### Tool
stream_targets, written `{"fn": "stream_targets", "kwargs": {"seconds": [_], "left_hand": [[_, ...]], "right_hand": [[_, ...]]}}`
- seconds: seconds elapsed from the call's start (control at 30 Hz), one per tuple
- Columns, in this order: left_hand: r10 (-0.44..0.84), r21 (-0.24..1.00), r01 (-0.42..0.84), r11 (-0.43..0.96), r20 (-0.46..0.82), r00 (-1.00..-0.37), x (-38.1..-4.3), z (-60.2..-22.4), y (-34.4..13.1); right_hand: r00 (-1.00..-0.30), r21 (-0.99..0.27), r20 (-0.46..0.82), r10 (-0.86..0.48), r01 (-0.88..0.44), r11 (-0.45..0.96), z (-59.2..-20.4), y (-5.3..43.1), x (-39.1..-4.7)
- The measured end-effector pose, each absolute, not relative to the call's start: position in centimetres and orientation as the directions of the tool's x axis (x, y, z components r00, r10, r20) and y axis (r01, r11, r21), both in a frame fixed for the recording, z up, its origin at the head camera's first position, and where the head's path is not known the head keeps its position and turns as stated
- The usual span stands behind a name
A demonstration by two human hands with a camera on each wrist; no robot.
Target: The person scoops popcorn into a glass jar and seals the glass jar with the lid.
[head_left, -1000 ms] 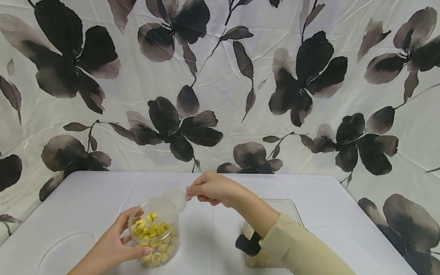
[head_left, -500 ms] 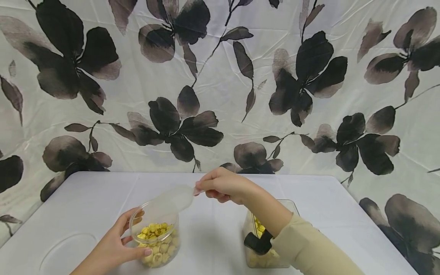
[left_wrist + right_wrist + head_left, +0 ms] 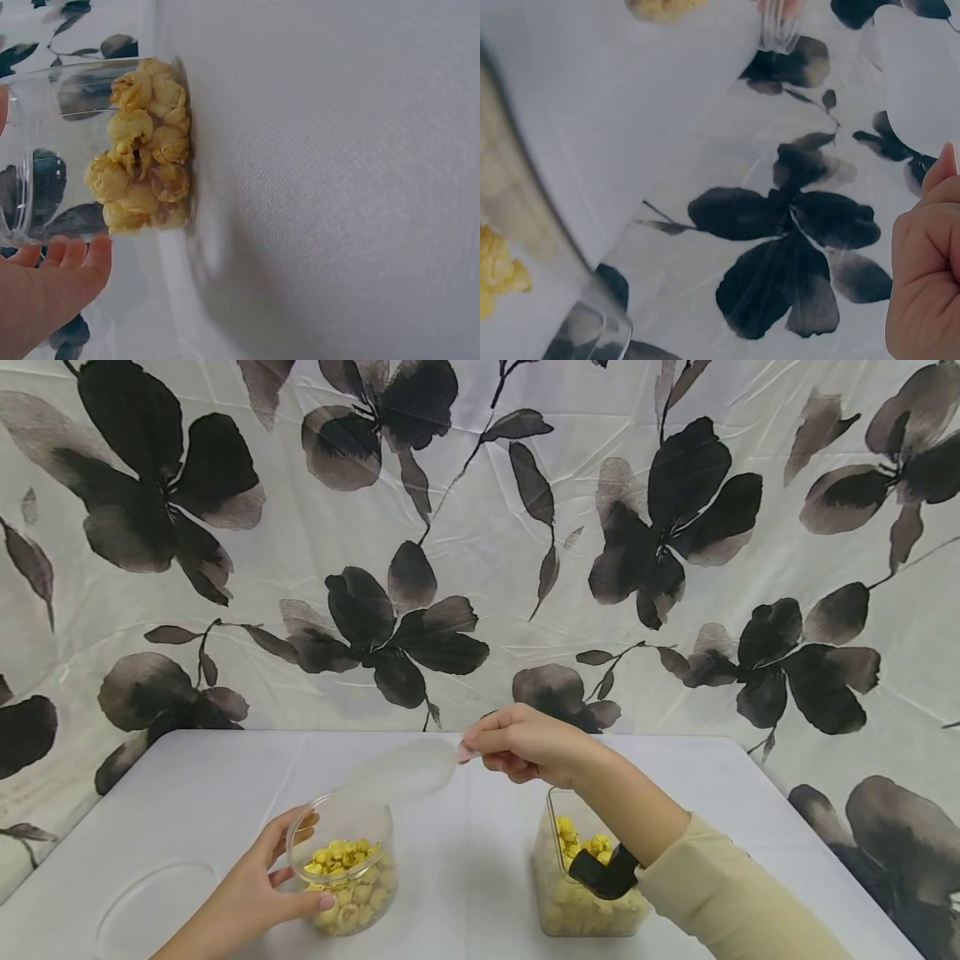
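Upright on the table stands a clear round plastic jar [image 3: 363, 822], part full of yellow popcorn [image 3: 341, 857]. My left hand [image 3: 255, 893] grips it from the left, thumb on the near side, fingers behind. In the left wrist view the popcorn [image 3: 142, 150] fills the lower part of the jar. Over the table, up and right of the jar, my right hand [image 3: 528, 745] pinches the end of a translucent white scoop [image 3: 405, 768]. The scoop's broad rounded part points left, above the jar's back rim. Only part of the scoop [image 3: 919, 82] shows in the right wrist view.
A clear square container [image 3: 588, 910] with yellow popcorn stands to the right, partly behind the right forearm and its black wrist device [image 3: 603, 872]. A clear round lid [image 3: 157, 906] lies at the left. A floral cloth [image 3: 525, 568] hangs behind the white table [image 3: 465, 877].
My right hand has moved up and right, lifting the scoop away from the jar. Popcorn pieces seen higher inside the jar now lie lower. The left hand keeps its grip.
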State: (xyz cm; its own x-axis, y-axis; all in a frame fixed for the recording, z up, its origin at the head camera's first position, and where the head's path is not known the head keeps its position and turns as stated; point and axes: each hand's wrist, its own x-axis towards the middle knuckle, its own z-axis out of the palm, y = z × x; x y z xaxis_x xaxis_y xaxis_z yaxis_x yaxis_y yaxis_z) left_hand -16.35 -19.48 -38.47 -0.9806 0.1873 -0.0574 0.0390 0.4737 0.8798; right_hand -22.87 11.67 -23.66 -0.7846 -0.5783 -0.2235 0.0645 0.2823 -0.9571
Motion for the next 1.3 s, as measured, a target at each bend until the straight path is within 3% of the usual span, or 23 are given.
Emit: {"fn": "stream_targets", "kwargs": {"seconds": [0.5, 1.07, 1.3], "left_hand": [[0.169, 0.88, 0.081, 0.468, 0.0, -0.986, -16.2, -38.7, -19.4], [0.162, 0.9, 0.011, 0.436, -0.067, -0.985, -16.1, -38.8, -19.2], [0.147, 0.89, 0.04, 0.454, -0.031, -0.989, -15.8, -38.8, -19.5]], "right_hand": [[-0.76, -0.959, -0.196, -0.62, 0.017, 0.282, -23.5, 14.4, -23.0], [-0.767, -0.961, -0.173, -0.618, -0.005, 0.275, -23.3, 19.7, -23.4], [-0.764, -0.963, -0.162, -0.625, -0.015, 0.268, -23.3, 21.7, -23.4]]}}
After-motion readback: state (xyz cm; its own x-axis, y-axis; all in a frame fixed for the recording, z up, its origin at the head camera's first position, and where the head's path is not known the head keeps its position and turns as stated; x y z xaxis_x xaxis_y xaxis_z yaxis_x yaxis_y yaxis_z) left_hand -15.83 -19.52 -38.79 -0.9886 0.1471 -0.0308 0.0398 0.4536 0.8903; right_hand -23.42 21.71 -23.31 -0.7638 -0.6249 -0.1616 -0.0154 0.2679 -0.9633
